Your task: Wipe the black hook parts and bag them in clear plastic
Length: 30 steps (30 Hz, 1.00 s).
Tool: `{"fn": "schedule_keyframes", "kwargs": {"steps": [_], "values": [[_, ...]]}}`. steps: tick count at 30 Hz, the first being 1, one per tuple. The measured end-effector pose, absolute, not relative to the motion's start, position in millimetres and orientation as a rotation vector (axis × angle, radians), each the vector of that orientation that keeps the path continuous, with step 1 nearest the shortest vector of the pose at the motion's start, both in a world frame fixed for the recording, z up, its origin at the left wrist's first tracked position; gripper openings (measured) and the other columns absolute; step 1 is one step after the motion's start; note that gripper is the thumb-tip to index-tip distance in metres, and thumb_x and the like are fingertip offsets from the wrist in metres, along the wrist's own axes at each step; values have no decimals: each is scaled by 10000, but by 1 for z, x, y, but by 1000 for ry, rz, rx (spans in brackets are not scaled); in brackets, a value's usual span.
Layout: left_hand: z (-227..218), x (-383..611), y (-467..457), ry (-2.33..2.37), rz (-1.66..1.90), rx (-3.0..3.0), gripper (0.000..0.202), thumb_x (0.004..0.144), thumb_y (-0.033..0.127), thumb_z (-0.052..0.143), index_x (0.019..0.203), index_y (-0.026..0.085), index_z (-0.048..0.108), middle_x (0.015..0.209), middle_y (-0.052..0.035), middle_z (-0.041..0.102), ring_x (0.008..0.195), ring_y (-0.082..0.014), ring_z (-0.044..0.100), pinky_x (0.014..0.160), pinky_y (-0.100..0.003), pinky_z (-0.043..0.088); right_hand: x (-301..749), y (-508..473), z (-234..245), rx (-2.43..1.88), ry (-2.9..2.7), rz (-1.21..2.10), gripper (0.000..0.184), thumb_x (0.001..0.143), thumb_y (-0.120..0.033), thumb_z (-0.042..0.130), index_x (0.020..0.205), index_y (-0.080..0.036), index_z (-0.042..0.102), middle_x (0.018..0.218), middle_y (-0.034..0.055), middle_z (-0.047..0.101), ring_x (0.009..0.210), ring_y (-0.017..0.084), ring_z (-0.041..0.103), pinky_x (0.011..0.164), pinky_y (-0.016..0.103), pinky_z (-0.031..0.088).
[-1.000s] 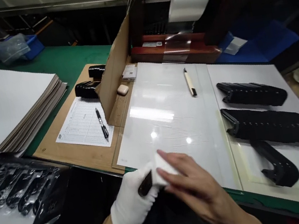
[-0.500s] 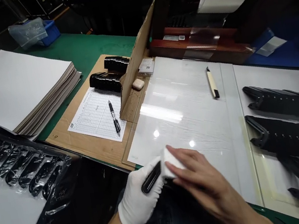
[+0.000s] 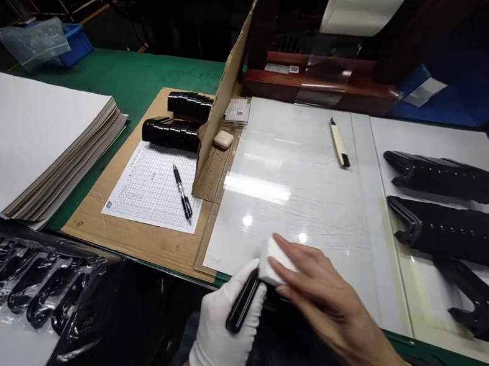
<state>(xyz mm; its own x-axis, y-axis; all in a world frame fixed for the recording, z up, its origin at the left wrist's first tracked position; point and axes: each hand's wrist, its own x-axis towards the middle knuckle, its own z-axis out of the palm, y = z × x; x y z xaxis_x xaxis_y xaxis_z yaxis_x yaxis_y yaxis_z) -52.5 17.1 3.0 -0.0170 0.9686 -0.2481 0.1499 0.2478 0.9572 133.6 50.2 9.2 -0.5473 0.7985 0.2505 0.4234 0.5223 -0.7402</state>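
My left hand, in a white glove, grips a narrow glossy black strip at the lower middle of the view. My bare right hand holds a white foam block pressed against the strip's upper end, and the fingers hide part of the block. Both hands are above the near edge of a glossy white sheet. Several long black perforated parts lie on a white board to the right.
Left of a cardboard divider are a ruled form with a pen and black parts. A craft knife lies on the sheet. A paper stack and plastic-wrapped black parts are at left.
The black strip now points further down and left from my gloved hand, showing more of its length. The whole scene has shifted in view as my head moved.
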Motion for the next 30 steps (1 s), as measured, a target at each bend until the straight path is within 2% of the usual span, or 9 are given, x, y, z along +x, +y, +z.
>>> {"fn": "schedule_keyframes", "kwargs": {"steps": [4,9,12,16,18,21,23,25,30], "values": [[5,-57,15,1426,973,1134,423,971,276,603,1394,273,608,1358,-55,674,1249,-266,636,1084,-305,477,124,63,9,-1006,-2125,845,536,984,-101,525,1465,-333,483,1573,74,414,1366,262,426,1057,524,464],[19,-58,10,1445,1015,1008,393,961,329,632,1350,272,644,1318,-47,701,1214,-260,660,1088,-311,489,92,144,23,-1169,-1859,1021,354,989,-382,604,1339,-332,617,1549,40,454,1408,259,412,1155,580,364],[27,-59,12,1458,1057,959,384,934,346,671,1309,264,673,1268,-46,729,1193,-261,673,1074,-311,506,91,165,33,-1195,-1766,987,315,977,-437,612,1261,-319,681,1500,38,518,1435,269,387,1197,588,289],[32,-54,21,1422,1048,924,348,913,372,695,1236,243,700,1279,-49,721,1241,-256,636,1082,-298,490,126,87,10,-1240,-1584,796,250,1009,-291,553,1209,-296,704,1313,52,662,1273,244,550,1086,499,449],[33,-47,28,1353,1023,830,287,936,404,654,1164,234,702,1217,-47,738,1127,-234,688,996,-293,536,153,22,-23,-1283,-1520,624,234,969,-217,580,1141,-290,722,1122,52,726,1101,243,638,956,448,522],[38,-26,41,1227,892,712,345,1006,493,477,965,216,679,836,-18,746,699,-164,683,732,-268,561,194,-60,-84,-1555,-1164,314,184,932,-401,628,830,-276,716,791,19,694,798,211,671,703,342,563],[46,-2,54,1180,787,792,445,1018,528,409,829,203,647,629,6,655,571,-138,593,658,-240,516,225,-83,-120,-1776,-915,190,195,934,-419,644,965,-229,680,772,16,653,696,183,637,589,296,539],[58,34,66,1135,702,907,451,1001,538,440,779,193,627,585,7,619,571,-135,573,653,-229,500,261,-85,-146,-1915,-697,111,291,973,-434,600,1104,-175,625,827,15,639,675,151,617,573,272,531],[104,148,72,816,445,1071,398,916,568,595,979,176,606,660,3,642,565,-156,614,565,-264,524,322,-63,-167,-1966,-404,100,321,994,-428,584,1192,-176,608,1141,68,641,932,186,651,798,364,581]]}}
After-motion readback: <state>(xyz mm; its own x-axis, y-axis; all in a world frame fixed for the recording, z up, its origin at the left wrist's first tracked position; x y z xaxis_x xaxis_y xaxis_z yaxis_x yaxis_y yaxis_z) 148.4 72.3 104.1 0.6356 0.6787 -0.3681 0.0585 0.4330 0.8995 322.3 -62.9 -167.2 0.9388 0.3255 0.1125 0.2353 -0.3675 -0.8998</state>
